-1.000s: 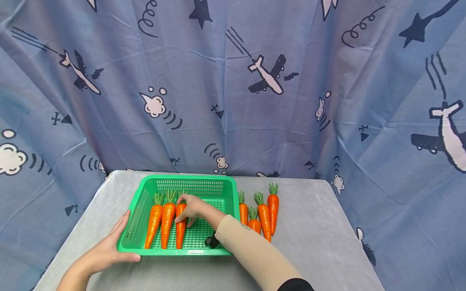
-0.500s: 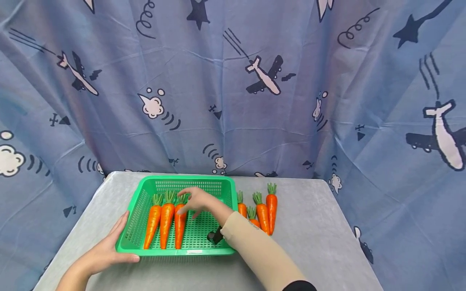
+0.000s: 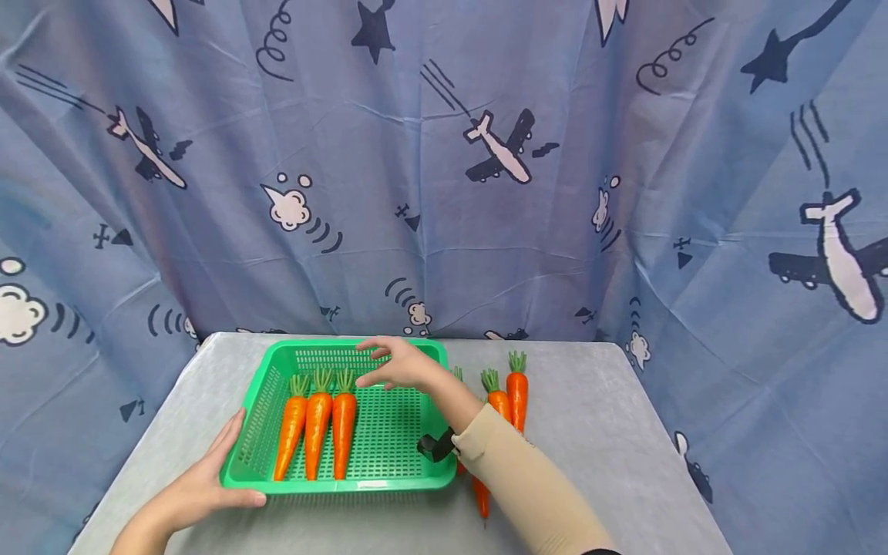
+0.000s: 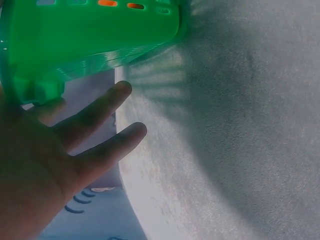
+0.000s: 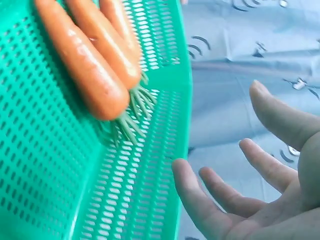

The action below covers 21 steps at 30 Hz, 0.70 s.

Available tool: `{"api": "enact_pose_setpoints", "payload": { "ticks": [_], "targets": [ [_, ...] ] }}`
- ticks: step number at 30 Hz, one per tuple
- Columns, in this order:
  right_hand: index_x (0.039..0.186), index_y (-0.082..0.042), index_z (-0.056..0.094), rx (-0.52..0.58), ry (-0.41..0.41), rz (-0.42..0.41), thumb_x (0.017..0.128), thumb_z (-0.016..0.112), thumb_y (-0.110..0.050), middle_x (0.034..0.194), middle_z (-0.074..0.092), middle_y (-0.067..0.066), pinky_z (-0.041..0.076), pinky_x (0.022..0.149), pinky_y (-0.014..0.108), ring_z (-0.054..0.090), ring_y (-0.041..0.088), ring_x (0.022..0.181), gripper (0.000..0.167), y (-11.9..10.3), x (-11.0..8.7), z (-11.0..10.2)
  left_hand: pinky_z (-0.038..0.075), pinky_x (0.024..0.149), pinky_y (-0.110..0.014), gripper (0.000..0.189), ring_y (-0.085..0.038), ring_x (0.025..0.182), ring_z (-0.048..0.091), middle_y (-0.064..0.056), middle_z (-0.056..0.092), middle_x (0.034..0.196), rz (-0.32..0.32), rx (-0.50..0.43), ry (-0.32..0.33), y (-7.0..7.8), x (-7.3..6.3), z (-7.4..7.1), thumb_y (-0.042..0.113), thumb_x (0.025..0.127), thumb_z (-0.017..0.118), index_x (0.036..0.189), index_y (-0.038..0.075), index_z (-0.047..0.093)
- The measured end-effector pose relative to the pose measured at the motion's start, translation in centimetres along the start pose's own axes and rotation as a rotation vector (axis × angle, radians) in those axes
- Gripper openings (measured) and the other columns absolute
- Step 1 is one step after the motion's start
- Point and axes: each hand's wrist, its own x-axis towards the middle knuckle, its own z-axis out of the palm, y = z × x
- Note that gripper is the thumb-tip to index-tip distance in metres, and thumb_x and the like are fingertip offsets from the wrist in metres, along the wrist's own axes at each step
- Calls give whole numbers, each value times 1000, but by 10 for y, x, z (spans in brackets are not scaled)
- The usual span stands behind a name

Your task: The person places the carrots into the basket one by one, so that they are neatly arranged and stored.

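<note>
Three orange carrots with green tops lie side by side in the left half of a green basket: a left one, a middle one and a right one. At the basket's front left corner my left hand rests against it, fingers straight along the side and thumb along the front. My right hand hovers over the back of the basket, fingers spread with nothing between them. In the right wrist view the nearest carrot lies apart from the hand.
Several more carrots lie on the grey table right of the basket, among them a far right carrot; my right forearm partly hides the others. A blue patterned curtain hangs behind the table. A black device sits on the right wrist.
My right hand has let go of the right carrot in the basket and moved up, back and to the right. The left hand stays at the basket's corner.
</note>
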Motion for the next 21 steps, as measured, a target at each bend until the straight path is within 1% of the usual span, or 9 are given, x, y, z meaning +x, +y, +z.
{"api": "enact_pose_setpoints", "payload": {
  "ticks": [1,2,3,4,6,9,11,15,21],
  "targets": [
    [135,-28,63,16,11,-12,82,86,-17,144,52,15,57,81,42,62,28,114,59,1,-3,-4,35,110,-43,126,-50,147,5,-27,-3,167,0,3,2,0,0,0,16,78,85,163,20,-7],
    [135,-29,63,25,22,-24,82,86,-17,144,53,14,57,83,43,61,29,117,59,2,-5,-8,34,111,-38,126,-47,148,3,-28,-3,167,11,-2,6,-1,-1,0,16,78,85,164,20,-7],
    [135,-28,63,36,35,-38,82,85,-17,143,53,13,56,85,45,60,30,119,58,4,-8,-11,33,108,-26,125,-41,150,2,-27,-2,167,15,-1,8,-2,-1,0,16,78,85,164,21,-7],
    [135,-28,63,44,51,-49,83,85,-17,143,53,13,56,87,46,59,31,121,58,6,-11,-15,30,108,-21,125,-34,151,1,-27,-2,167,31,-8,13,-2,-1,0,16,78,85,164,21,-6],
    [136,-27,62,64,77,-67,84,84,-17,144,53,14,55,91,48,57,33,124,58,12,-16,-23,22,97,-5,125,-14,150,-1,-26,-2,167,43,-18,18,-3,-2,1,16,78,85,164,23,-6],
    [139,-25,61,84,111,-84,85,83,-18,147,51,18,53,94,49,54,39,128,59,22,-25,-35,17,94,0,126,13,139,-2,-25,-3,167,61,-33,27,-4,-2,1,16,78,85,164,24,-6],
    [140,-25,59,89,131,-90,86,83,-20,148,49,20,53,94,49,52,42,131,59,28,-32,-43,15,92,2,126,23,132,-1,-26,-3,167,67,-34,34,-4,-2,1,17,77,86,164,23,-6],
    [142,-24,58,67,182,-94,86,82,-22,151,46,21,52,96,49,49,44,133,60,38,-45,-57,14,90,3,127,26,128,0,-26,-4,167,69,-37,41,-5,-3,2,17,77,86,164,24,-7],
    [141,-22,59,2,296,-76,88,80,-21,151,46,19,49,100,54,49,44,134,57,57,-65,-79,15,91,3,126,15,137,0,-26,-3,167,76,-54,36,-6,-3,3,15,77,85,164,23,-6]
  ]
}}
